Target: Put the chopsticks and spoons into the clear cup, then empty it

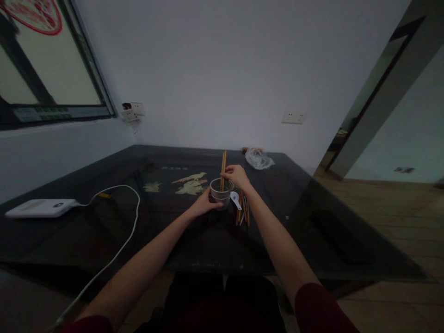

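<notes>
A clear plastic cup stands near the middle of the dark glass table. My left hand wraps round its left side. My right hand pinches a pair of wooden chopsticks that stand upright in the cup. Several more chopsticks and a white spoon lie on the table right of the cup, under my right wrist.
A white power bank with a white cable lies at the left. A crumpled clear plastic bag sits at the table's far edge. Wall sockets are on the wall behind. A doorway opens at the right.
</notes>
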Demonstrator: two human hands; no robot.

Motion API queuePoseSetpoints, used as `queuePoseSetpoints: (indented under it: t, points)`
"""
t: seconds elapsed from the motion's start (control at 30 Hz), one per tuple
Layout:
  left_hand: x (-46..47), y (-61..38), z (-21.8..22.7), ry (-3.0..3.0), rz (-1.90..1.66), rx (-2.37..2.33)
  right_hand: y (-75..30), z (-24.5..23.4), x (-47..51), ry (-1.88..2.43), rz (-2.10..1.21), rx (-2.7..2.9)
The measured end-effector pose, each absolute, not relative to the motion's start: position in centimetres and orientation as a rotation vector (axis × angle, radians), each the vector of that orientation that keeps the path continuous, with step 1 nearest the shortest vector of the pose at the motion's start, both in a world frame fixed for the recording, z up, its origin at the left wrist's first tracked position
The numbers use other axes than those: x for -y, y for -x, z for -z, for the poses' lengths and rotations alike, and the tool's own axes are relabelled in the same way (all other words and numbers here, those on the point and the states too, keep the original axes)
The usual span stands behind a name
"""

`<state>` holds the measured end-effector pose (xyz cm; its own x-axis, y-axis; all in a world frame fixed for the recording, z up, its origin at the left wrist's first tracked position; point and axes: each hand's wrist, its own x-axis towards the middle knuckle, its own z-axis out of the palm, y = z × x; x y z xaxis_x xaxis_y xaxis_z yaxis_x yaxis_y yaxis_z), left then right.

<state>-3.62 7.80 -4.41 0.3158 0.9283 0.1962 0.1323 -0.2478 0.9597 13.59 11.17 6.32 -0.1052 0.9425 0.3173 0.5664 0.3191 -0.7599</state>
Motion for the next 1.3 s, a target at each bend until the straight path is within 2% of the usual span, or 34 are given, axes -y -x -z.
queuePoseSetpoints:
  t: [0.37,0.6,1.3]
  points:
    - [-7.6,3.6,4.1,-1.603,-1.073,-0.935,-13.5,-6.2,-11.3,1.292,-0.634,1.764]
    - [-7.5,3.6,4.0,-1.628,-1.067,-0.937,-13.8,-6.4,-10.8,1.303,-0.553,1.783]
    - [-7.1,3.5,3.8,-1.628,-1.104,-0.962,-13.2,-5.7,-12.0,1.24,-0.685,1.74]
